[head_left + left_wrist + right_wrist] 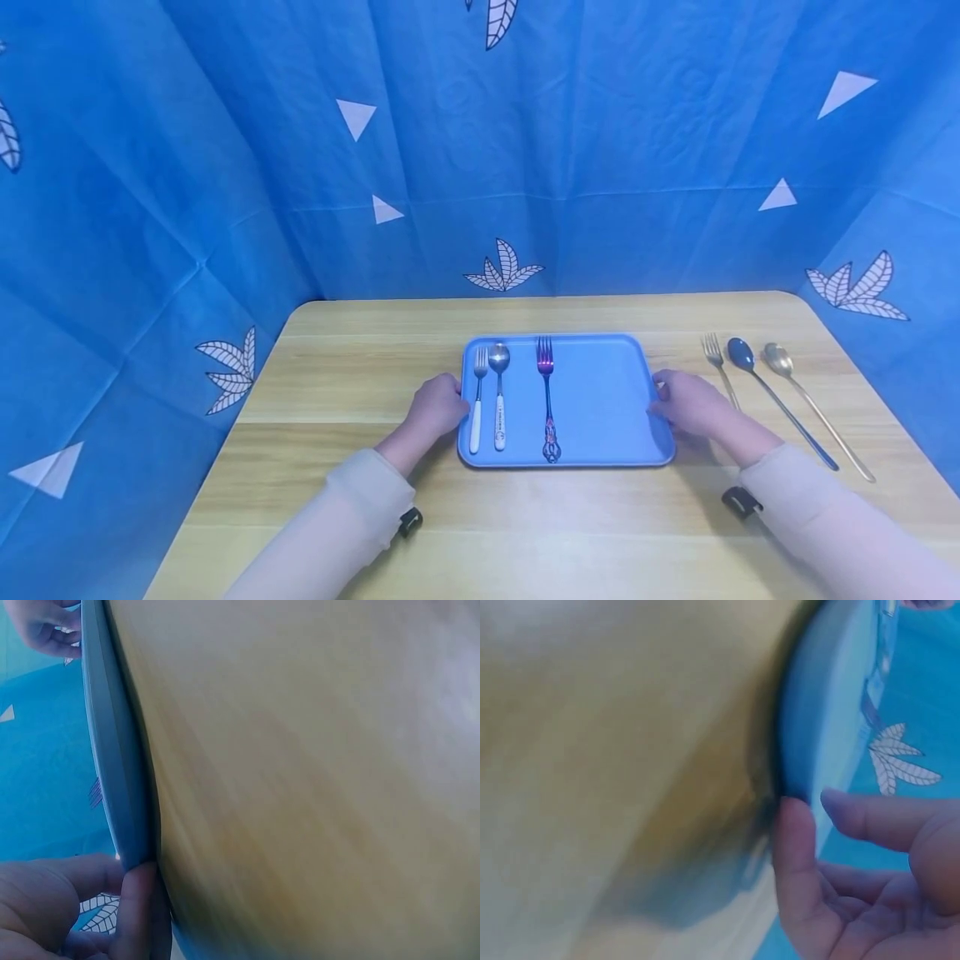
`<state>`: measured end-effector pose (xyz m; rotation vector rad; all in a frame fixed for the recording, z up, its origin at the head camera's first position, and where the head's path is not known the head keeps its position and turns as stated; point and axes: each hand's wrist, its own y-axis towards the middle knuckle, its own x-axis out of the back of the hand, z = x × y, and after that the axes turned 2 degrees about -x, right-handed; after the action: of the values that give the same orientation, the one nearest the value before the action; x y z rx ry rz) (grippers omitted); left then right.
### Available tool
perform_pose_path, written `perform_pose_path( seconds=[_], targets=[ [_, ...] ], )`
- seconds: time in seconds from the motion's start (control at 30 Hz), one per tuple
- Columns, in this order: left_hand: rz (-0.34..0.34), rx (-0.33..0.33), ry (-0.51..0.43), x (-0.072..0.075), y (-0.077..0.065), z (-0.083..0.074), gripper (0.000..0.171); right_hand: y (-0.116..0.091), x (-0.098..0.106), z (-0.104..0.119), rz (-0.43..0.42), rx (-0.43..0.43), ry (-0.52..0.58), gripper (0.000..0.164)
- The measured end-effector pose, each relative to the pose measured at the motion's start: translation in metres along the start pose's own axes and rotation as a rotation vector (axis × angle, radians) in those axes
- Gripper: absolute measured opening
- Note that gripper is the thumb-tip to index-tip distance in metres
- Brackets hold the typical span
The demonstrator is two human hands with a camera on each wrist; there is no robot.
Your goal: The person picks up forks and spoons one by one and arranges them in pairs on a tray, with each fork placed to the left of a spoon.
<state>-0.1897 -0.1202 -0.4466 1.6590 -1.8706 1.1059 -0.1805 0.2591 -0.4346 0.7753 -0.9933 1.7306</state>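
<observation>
A blue rectangular tray lies low over the wooden table. On it, from the left, are a white-handled fork, a white-handled spoon and a purple-tinted fork with an ornate handle. My left hand grips the tray's left rim, thumb on the upper side and fingers against the outer wall. At the opposite rim my right hand pinches the tray; in the right wrist view a fingertip presses its outer side and the thumb is at the rim.
To the right of the tray lie a gold fork, a dark blue spoon and a gold spoon. My right forearm partly covers the gold fork's handle. A blue patterned cloth hangs behind and beside the table.
</observation>
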Motion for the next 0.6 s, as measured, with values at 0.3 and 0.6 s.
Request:
perform_pose_path(
  seconds=[0.3, 0.6],
  targets=[
    [0.010, 0.010, -0.005, 0.000, 0.000, 0.001, 0.004, -0.008, 0.023, 0.004, 0.036, 0.048, 0.020, 0.057],
    [0.012, 0.012, -0.014, 0.000, 0.001, 0.001, 0.009, -0.017, 0.049, -0.005, 0.087, 0.054, 0.055, 0.041]
  ],
)
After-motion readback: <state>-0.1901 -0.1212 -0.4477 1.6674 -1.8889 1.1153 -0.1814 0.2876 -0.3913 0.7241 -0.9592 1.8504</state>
